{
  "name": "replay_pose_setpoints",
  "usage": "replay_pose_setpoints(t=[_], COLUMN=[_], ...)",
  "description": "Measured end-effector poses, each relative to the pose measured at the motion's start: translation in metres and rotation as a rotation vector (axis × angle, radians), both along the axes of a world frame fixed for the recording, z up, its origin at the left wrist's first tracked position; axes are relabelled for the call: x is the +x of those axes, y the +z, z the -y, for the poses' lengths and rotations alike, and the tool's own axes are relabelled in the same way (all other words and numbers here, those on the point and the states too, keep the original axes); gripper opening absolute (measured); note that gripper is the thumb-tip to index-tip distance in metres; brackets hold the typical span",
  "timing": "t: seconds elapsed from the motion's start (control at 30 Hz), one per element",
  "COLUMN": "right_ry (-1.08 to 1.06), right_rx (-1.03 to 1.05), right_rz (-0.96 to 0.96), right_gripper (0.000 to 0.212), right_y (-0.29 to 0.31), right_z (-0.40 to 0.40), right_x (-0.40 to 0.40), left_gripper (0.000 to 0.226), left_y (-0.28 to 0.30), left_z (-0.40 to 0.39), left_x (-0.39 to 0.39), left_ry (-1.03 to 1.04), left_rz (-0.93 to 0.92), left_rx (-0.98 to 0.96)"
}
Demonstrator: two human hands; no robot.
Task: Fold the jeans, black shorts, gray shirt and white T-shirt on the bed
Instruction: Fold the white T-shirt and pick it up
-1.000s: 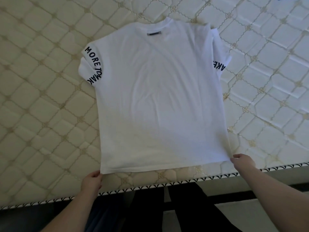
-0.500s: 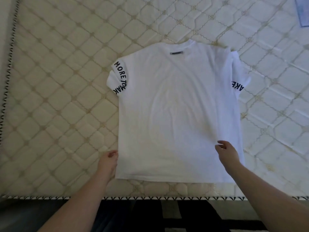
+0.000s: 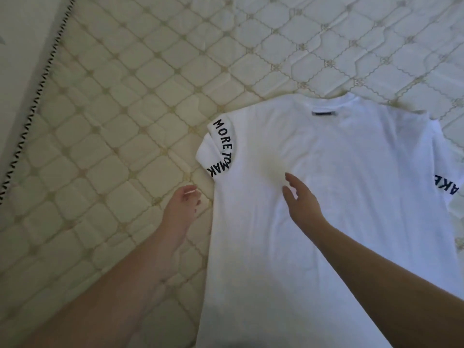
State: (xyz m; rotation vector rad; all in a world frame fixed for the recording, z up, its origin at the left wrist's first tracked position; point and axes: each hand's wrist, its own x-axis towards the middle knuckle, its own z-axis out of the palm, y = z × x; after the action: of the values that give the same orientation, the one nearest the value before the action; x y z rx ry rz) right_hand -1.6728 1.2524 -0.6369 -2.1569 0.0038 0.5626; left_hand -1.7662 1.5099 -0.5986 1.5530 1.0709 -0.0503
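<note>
White T-shirt (image 3: pixel 339 222) spread flat on quilted mattress (image 3: pixel 125 121), collar end far, hem end near; dark label (image 3: pixel 324 113) at neckline. Left sleeve (image 3: pixel 221 149) folded in, black lettering "MORE TO MAK" along its seam; right sleeve lettering (image 3: pixel 449 187) partly cut off at frame edge. Left hand (image 3: pixel 183 209) on mattress just beside shirt's left edge, below the sleeve — fingers loosely curled, gripping nothing visible. Right hand (image 3: pixel 301 199) over shirt's chest area, fingers straight and slightly spread; contact with fabric not resolvable. Mattress piping (image 3: pixel 37 96) — black-and-white — runs diagonally at left, pale floor (image 3: pixel 20 46) beyond.
</note>
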Motion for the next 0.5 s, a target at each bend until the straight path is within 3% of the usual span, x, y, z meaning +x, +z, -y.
replay_pose_setpoints(t=[0.17,0.37,0.5], right_ry=[0.205,0.374,0.411], right_rx=[-0.143,-0.279,-0.361], right_rz=[0.27,0.471,0.493], right_gripper=[0.052,0.053,0.054], right_y=[-0.022,-0.046,-0.073], right_z=[-0.054,-0.102,-0.122], right_x=[0.07,0.139,0.163], left_gripper=[0.031,0.06,0.047], left_y=[-0.024,-0.048,-0.062], left_z=[-0.029,-0.049,-0.06], left_x=[0.056,0.122,0.15], left_ry=[-0.082,-0.198,-0.252], left_rz=[-0.023,-0.052,-0.133], left_rx=[0.188,0.186,0.176])
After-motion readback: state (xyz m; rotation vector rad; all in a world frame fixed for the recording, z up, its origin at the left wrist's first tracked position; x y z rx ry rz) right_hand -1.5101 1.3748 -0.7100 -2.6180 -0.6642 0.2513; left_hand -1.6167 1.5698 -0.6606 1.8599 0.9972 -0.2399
